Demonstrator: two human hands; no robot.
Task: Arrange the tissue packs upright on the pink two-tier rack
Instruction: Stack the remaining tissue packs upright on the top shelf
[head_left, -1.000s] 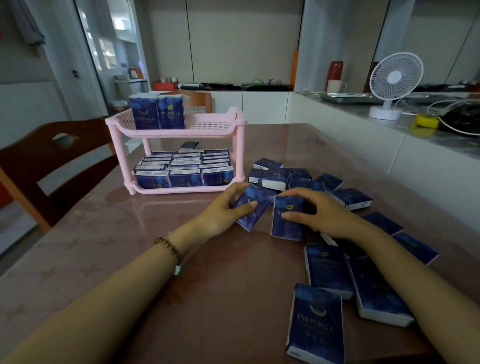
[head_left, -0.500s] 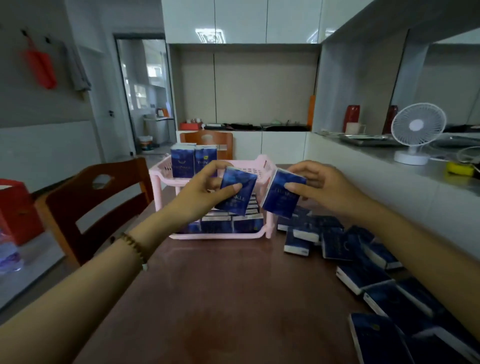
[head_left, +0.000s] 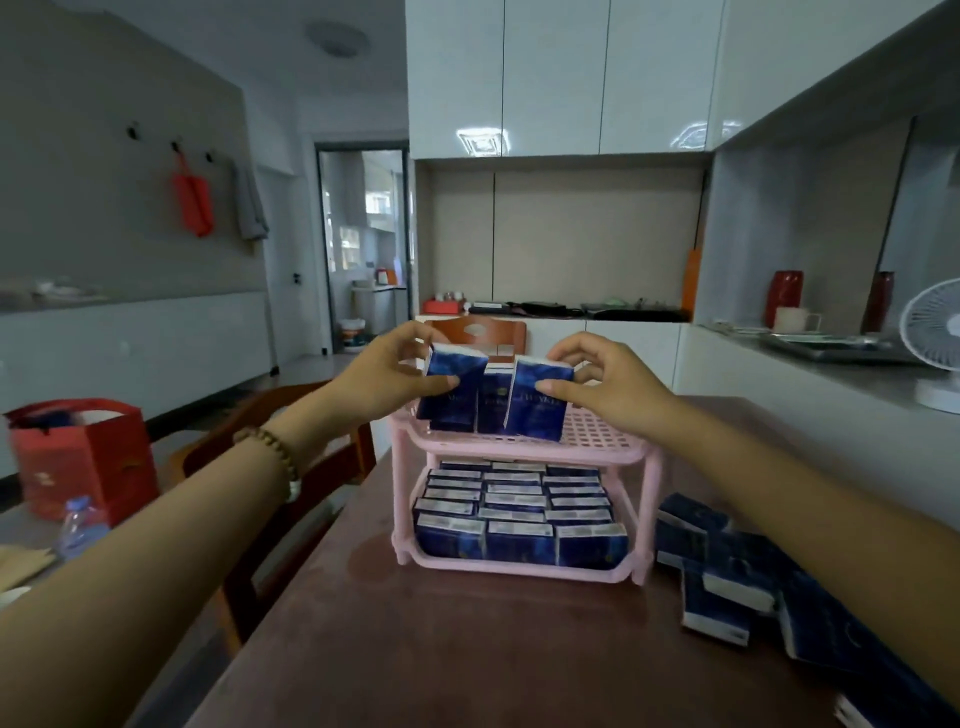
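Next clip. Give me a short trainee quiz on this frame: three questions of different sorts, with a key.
1. True or false: the left hand grips the left pack and the right hand grips the right pack at the rack's top tier.
2. The loose packs lie: A) on the chair; B) on the table, right of the rack; C) in the red bag.
3. Fill in: the shelved packs fill the rack's ___ tier.
Key: 1 true; 2 B; 3 lower.
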